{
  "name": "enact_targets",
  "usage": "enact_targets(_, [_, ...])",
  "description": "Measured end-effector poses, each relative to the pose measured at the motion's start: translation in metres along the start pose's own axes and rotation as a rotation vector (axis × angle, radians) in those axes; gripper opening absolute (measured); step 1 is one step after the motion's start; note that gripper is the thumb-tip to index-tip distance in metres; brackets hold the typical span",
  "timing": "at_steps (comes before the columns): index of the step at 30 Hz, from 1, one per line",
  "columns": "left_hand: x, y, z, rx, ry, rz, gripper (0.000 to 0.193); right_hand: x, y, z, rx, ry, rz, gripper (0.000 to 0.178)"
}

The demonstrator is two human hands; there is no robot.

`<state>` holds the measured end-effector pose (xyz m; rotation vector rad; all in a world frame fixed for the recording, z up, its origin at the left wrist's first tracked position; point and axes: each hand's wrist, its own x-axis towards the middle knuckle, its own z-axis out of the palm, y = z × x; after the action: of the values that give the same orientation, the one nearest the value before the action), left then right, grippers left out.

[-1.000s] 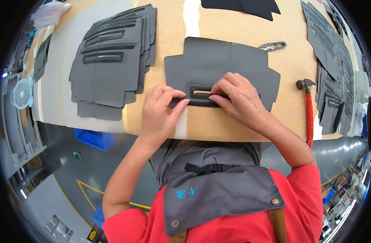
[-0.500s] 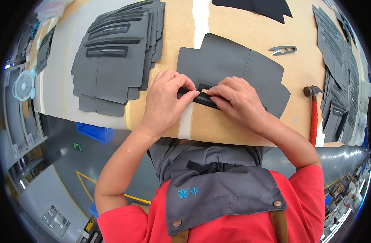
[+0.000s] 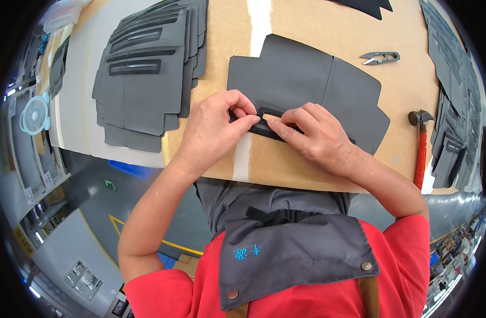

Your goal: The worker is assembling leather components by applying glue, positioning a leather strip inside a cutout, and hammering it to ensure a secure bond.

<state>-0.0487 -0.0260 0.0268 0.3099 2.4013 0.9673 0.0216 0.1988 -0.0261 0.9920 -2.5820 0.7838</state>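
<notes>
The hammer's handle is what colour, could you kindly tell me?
The handle is red; the head view shows it.

Person [image 3: 312, 302] wore red short-sleeved shirt [image 3: 404, 259], dark grey apron [image 3: 301, 241], bib [image 3: 306, 267] with blue embroidered marking [image 3: 248, 252], round metal snaps [image 3: 366, 266] at two corners, brown straps [image 3: 368, 294] met the snaps, black buckled belt [image 3: 277, 215] sat at the waist

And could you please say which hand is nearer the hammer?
Right: the right hand is apart from the hammer, to its left; the left hand is farther left.

Bright, even light, fisheye-bent edges, glare on floor [image 3: 445, 208]
</notes>
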Motion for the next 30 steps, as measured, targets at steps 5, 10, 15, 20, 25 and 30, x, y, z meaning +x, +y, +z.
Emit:
enact_targets(5, [0.003, 0.002, 0.000, -0.021, -0.031, -0.051, 0.015, -0.002, -0.003, 0.001, -0.041, -0.001, -0.027, 0.046])
enact_targets(10, [0.002, 0.009, 0.002, 0.009, -0.018, -0.068, 0.015, -0.002, -0.003, 0.002, -0.066, -0.004, -0.041, 0.045])
enact_targets(15, [0.005, 0.005, 0.001, 0.049, -0.024, -0.057, 0.018, 0.002, -0.003, 0.007, -0.066, 0.082, -0.076, 0.035])
enact_targets(20, [0.002, 0.002, 0.001, 0.105, 0.115, 0.123, 0.013, 0.006, -0.003, 0.011, -0.127, 0.084, -0.082, 0.030])
enact_targets(25, [-0.027, -0.025, 0.031, 0.333, 0.378, 0.569, 0.026, 0.004, -0.007, 0.012, -0.164, 0.086, -0.067, 0.030])
enact_targets(30, [-0.036, -0.033, 0.050, 0.590, 0.455, 0.634, 0.045, 0.005, -0.008, 0.005, -0.041, 0.017, 0.048, 0.043])
